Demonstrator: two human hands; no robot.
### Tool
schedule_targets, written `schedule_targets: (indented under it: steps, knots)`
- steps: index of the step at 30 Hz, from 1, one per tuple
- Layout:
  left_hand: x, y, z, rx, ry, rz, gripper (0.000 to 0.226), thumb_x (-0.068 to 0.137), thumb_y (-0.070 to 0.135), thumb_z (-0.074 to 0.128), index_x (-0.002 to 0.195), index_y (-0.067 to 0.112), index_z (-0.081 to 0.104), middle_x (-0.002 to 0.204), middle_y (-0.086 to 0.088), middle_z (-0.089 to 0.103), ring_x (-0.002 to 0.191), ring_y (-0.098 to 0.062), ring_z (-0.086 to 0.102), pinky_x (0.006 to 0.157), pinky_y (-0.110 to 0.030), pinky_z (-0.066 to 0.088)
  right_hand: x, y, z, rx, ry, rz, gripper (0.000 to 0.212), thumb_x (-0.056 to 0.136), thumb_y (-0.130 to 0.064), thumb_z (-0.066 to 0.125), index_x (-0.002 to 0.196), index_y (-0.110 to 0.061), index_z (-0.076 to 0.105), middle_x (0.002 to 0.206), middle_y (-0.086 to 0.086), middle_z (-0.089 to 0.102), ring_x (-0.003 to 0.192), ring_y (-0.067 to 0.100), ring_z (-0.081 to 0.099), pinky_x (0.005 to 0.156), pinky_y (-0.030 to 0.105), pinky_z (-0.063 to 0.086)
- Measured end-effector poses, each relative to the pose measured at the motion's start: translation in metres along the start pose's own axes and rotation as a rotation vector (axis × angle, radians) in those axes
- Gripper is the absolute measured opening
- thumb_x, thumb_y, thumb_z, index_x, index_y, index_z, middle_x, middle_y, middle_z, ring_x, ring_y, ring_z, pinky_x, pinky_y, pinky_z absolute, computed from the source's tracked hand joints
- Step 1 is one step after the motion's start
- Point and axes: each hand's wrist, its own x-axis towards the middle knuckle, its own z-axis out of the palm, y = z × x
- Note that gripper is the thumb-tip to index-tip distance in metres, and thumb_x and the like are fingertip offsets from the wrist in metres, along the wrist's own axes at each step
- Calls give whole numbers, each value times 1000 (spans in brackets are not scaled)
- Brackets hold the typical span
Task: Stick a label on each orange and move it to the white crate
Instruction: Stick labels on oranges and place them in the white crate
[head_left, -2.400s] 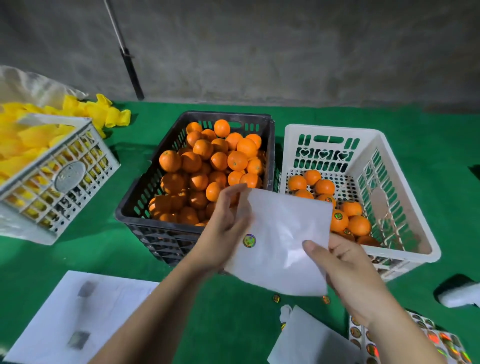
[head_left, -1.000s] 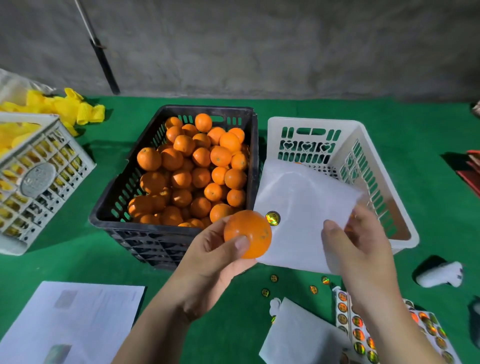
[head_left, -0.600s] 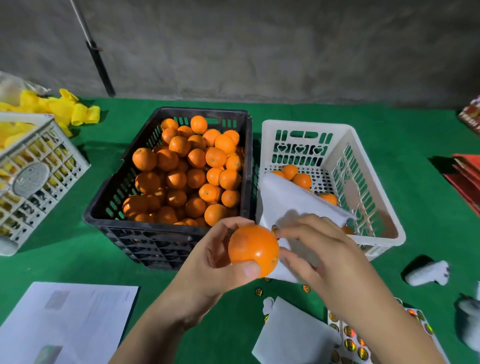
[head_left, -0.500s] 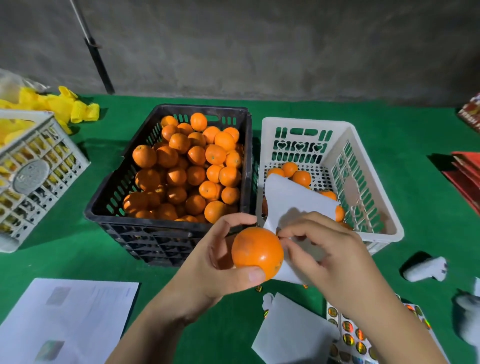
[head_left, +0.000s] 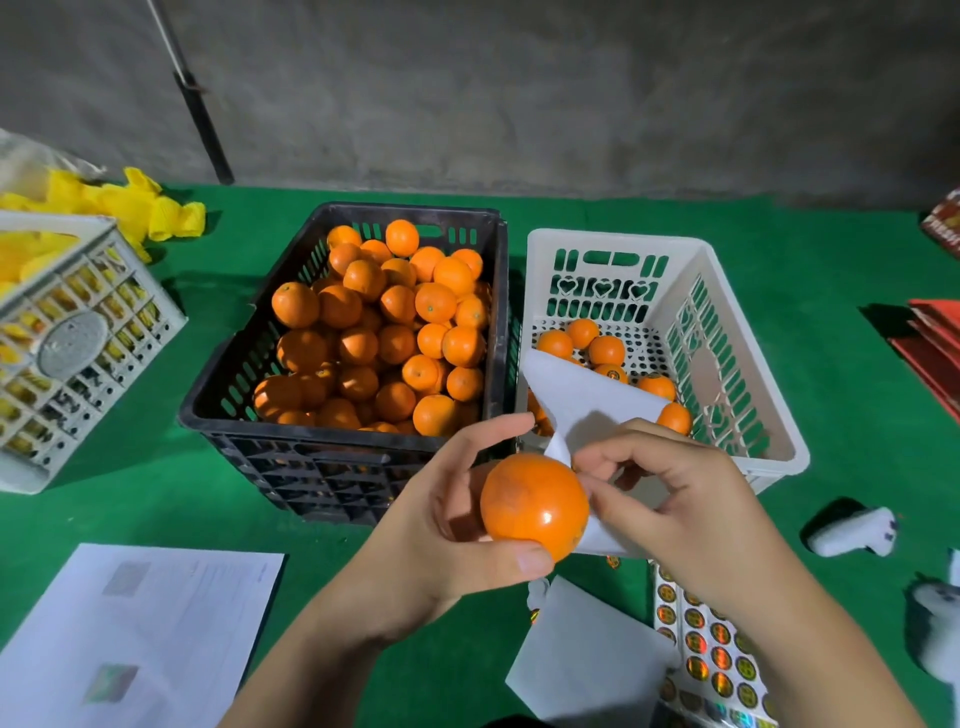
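Presently, the left hand (head_left: 447, 525) is gripping one orange (head_left: 534, 501) in front of the two crates, with the thumb curling under the fruit's near side and the fingers wrapping behind it; the index finger is pointing up past the fruit's top. The right hand (head_left: 675, 499) is meeting the orange from the right, its fingers curled and pinching a white backing sheet (head_left: 576, 400) against the fruit's right flank. The sheet is bending up and away over the near left corner of the white crate (head_left: 748, 364). Whether a label is sitting between fingertip and peel cannot be told, since the contact point is hidden by the fruit and the fingers.

Behind the hands, the white crate is standing on the green table cover (head_left: 156, 488), holding a small group of oranges on its perforated floor, at least one showing a round sticker. Just beside it on the left, nearly touching, a black crate (head_left: 311, 462) is sitting heaped with unlabelled oranges.

Near the right forearm, a sheet of round foil labels (head_left: 711, 654) is lying on the cover, partly overlapped by another blank white sheet (head_left: 582, 654). One loose sticker is lying on the cloth under the held sheet. A printed paper (head_left: 140, 634) is lying at the near left. A grey-white lattice crate (head_left: 78, 343) with yellow contents is standing at the far left, with yellow foam nets (head_left: 150, 208) behind it. Small white objects are lying at the right edge, too blurred to identify.
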Motion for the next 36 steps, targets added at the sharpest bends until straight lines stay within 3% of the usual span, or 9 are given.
schedule_targets:
  steps: [3,4,7,11,15,20,24,30,36]
  knots:
    - [-1,0,2,35,-25,-7,92,69,23,92,145,53,50,129,12,70,114,-22,73,88,-26,60,-1,2,2,77,16,59,15,89,-6,77,90,-21,79,86,-3,72,84,16,67,80,32,54]
    - [-1,0,2,39,-29,-3,93,70,23,92,146,53,49,131,10,70,116,-23,73,89,-27,60,-2,2,2,116,8,69,8,88,-14,79,92,-21,79,87,-3,73,85,17,67,81,32,55]
    - [-1,-1,2,47,-16,15,92,73,19,92,148,50,48,132,8,70,118,-24,72,90,-28,59,-6,2,4,188,10,95,19,81,-34,77,97,-23,79,90,-3,73,87,19,68,84,32,56]
    - [-2,-3,3,83,-36,21,94,77,16,94,152,47,44,139,3,67,125,-25,69,98,-31,58,-6,6,12,217,47,115,17,87,-12,81,92,-28,79,87,-1,74,82,16,69,79,26,56]
    - [-1,-4,2,89,-21,32,94,77,20,94,152,45,44,141,2,66,127,-27,67,99,-36,58,-6,3,12,293,71,146,14,83,-34,74,95,-34,81,89,-5,78,83,10,72,77,19,55]
    - [0,-6,4,77,-21,26,91,78,19,93,151,45,46,142,1,66,127,-26,67,97,-33,58,-7,6,13,27,107,14,12,91,-15,76,99,-20,82,88,-6,74,86,13,69,79,28,55]
    - [0,-5,6,104,-2,32,89,77,20,93,149,47,48,140,6,66,125,-21,68,96,-25,57,-8,6,17,-111,172,-79,16,89,0,78,99,-11,82,89,-5,71,85,9,65,77,21,51]
    - [-1,-3,8,133,-3,30,87,78,20,93,148,48,49,140,7,66,126,-19,68,97,-27,57,-9,10,19,-175,192,-156,16,89,4,78,97,-9,80,89,-3,69,83,10,64,74,24,50]
    - [-2,-2,7,158,-13,17,88,78,26,93,148,50,47,141,8,65,125,-19,68,101,-32,58,-9,11,18,-223,216,-202,8,91,-8,71,94,-7,78,88,-3,67,80,12,61,69,27,50]
